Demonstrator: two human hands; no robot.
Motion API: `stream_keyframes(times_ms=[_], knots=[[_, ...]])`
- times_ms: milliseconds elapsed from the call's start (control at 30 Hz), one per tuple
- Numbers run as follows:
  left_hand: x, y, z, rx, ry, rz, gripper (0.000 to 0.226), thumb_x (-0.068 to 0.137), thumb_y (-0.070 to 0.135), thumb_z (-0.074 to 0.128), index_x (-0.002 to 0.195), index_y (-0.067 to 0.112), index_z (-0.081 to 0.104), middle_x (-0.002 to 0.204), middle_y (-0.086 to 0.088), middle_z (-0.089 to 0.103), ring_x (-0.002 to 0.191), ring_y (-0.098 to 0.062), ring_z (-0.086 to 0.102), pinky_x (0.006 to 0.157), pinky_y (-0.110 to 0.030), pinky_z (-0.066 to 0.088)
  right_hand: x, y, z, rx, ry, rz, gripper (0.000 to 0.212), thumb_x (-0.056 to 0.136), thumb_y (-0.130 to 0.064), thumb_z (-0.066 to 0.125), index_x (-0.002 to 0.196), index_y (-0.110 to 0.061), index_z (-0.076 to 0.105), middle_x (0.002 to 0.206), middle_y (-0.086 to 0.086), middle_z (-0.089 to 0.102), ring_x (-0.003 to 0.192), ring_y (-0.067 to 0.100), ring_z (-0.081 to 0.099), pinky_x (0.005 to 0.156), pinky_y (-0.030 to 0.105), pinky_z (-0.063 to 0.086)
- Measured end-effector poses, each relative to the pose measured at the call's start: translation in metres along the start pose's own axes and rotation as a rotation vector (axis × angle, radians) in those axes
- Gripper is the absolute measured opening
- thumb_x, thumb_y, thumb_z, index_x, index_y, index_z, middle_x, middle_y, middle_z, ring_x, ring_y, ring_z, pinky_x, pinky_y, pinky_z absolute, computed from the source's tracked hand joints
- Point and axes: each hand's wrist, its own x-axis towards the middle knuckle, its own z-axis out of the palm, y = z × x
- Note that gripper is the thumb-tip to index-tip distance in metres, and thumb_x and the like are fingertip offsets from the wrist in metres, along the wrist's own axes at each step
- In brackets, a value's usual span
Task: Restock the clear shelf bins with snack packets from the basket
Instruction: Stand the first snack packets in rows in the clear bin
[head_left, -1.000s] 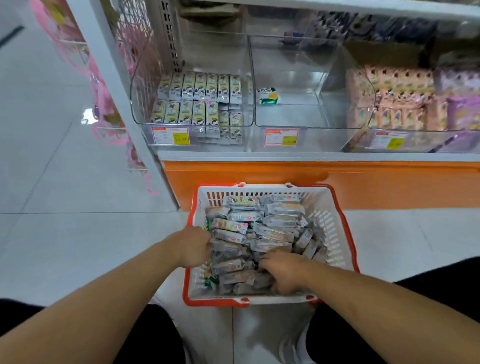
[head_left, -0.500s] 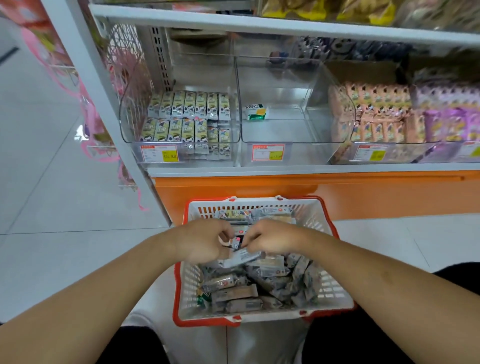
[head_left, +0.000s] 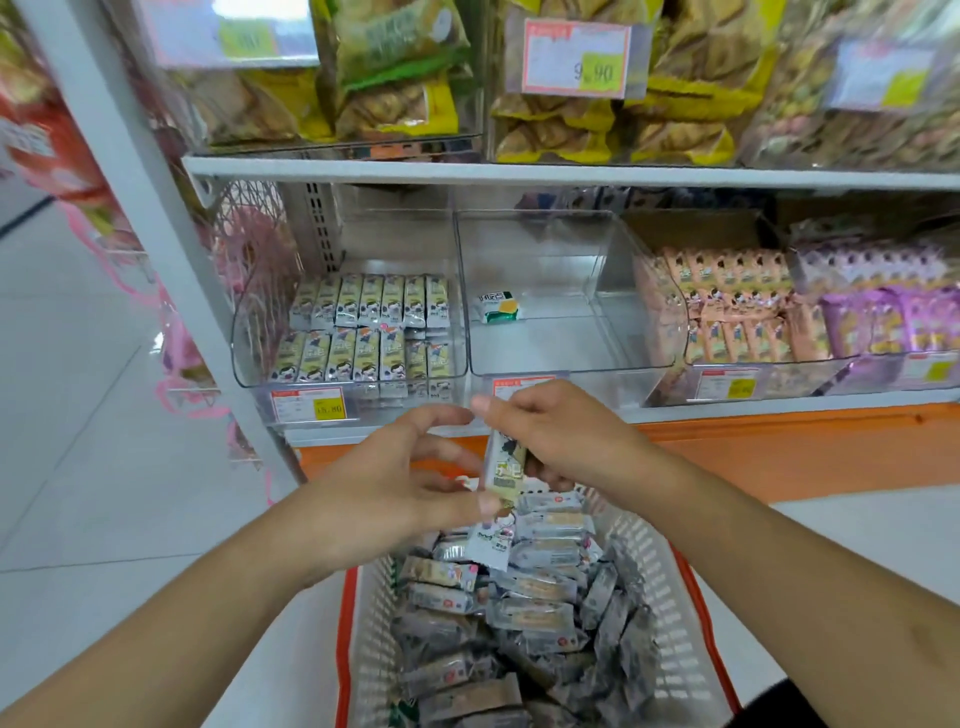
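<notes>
- Because the held packet (head_left: 505, 467) stands with its long axis nearly upright, just below the front lip of the middle bin (head_left: 566, 364), the coming move looks like a short lift up and away into a bin.
- The right hand (head_left: 563, 434) is the nearer 1 to that bin; its fingers curl around the upper part of the packet, grasping it.
- The left hand (head_left: 400, 483) sits just left of the packet, thumb touching its lower end, other fingers spread and relaxed. A 2nd packet (head_left: 491, 540) shows just below the thumb; whether it is pinched or lies on the pile I cannot tell.
- The basket (head_left: 675, 597), near and below both hands, is heaped with similar packets lying at all angles.
- The left bin (head_left: 244, 358) holds 2 tidy rows of matching upright packets, with a gap at its right end.
- The middle bin holds only 1 small green-and-white pack (head_left: 497, 306) at its far left.
- The right bins (head_left: 670, 332) are full of pink and purple packs.
</notes>
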Motion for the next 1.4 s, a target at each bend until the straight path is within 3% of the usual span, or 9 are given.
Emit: stream_keyframes(times_ms=[133,267,633,800,900,1000,1167,1267,1400], knots=[[-0.001,0.006,0.0,0.008,0.016,0.05,0.084,0.074,0.017,0.093,0.137,0.053,0.05,0.106,0.009,0.071,0.098,-0.018,0.075,0.087,-0.044,0.062,0.002,-0.003,0.006,0.118,-0.02,-0.015,0.051,0.099,-0.063,0.058,0.088,-0.014,0.065,0.05,-0.003,0.052,0.047,0.017,0.049,0.047,0.027,0.04],[0.005,0.005,-0.007,-0.012,0.162,0.104,0.076,0.081,0.011,0.087,0.138,0.05,0.053,0.101,0.009,0.07,0.093,-0.014,0.075,0.084,-0.031,0.061,0.007,-0.003,-0.002,0.467,-0.164,-0.04,0.039,0.088,-0.04,0.073,0.113,-0.011,0.067,0.084,0.014,0.066,0.074,0.031,0.063,0.064,0.041,0.053],[0.013,0.001,-0.018,0.162,0.153,0.129,0.099,0.069,0.013,0.096,0.145,0.049,0.043,0.119,0.003,0.058,0.091,-0.019,0.073,0.085,-0.04,0.062,0.007,-0.009,0.005,0.401,-0.093,-0.059,0.019,0.098,-0.019,0.073,0.117,-0.02,0.07,0.096,0.011,0.076,0.082,0.033,0.071,0.077,0.042,0.059],[0.029,0.005,-0.049,0.588,0.347,0.197,0.104,0.067,0.055,0.092,0.152,0.053,0.033,0.123,0.022,0.055,0.096,0.0,0.063,0.083,-0.026,0.056,0.018,-0.011,-0.016,-0.054,0.189,-0.148,0.025,0.101,-0.038,0.064,0.124,-0.038,0.057,0.1,-0.014,0.071,0.091,0.002,0.067,0.085,0.028,0.052],[0.05,0.009,-0.077,0.767,0.417,0.187,0.107,0.069,0.069,0.082,0.158,0.045,0.028,0.133,0.016,0.052,0.103,0.003,0.056,0.082,-0.022,0.045,0.035,0.005,-0.034,-0.303,0.351,-0.176,0.031,0.103,-0.032,0.062,0.132,-0.031,0.054,0.122,-0.014,0.06,0.113,0.007,0.058,0.098,0.031,0.048],[0.08,0.015,-0.1,0.837,0.387,0.152,0.109,0.07,0.074,0.077,0.16,0.038,0.028,0.147,0.009,0.046,0.111,-0.006,0.056,0.088,-0.025,0.043,0.049,0.026,-0.042,-0.451,0.317,-0.108,0.036,0.104,-0.03,0.058,0.14,-0.027,0.053,0.136,-0.006,0.06,0.128,0.017,0.053,0.112,0.041,0.044],[0.131,0.019,-0.123,0.951,0.273,0.05,0.107,0.072,0.077,0.074,0.159,0.033,0.033,0.156,0.0,0.038,0.144,-0.024,0.037,0.115,-0.037,0.035,0.056,0.044,-0.035,-0.564,0.288,-0.111,0.025,0.104,-0.031,0.056,0.129,-0.026,0.058,0.124,-0.004,0.067,0.119,0.018,0.059,0.113,0.043,0.04],[0.149,0.012,-0.128,1.043,0.18,-0.037,0.109,0.068,0.086,0.068,0.159,0.039,0.03,0.148,0.006,0.035,0.144,-0.026,0.026,0.12,-0.048,0.03,0.059,0.047,-0.034,-0.589,0.289,-0.13,0.022,0.105,-0.034,0.053,0.125,-0.029,0.058,0.12,-0.009,0.068,0.118,0.015,0.059,0.114,0.04,0.038],[0.156,0.003,-0.126,1.175,0.133,-0.076,0.1,0.074,0.082,0.067,0.159,0.043,0.029,0.146,0.01,0.029,0.139,-0.02,0.021,0.12,-0.043,0.024,0.061,0.049,-0.035,-0.64,0.306,-0.143,0.021,0.106,-0.037,0.051,0.124,-0.032,0.057,0.12,-0.014,0.066,0.119,0.011,0.056,0.112,0.035,0.032]])
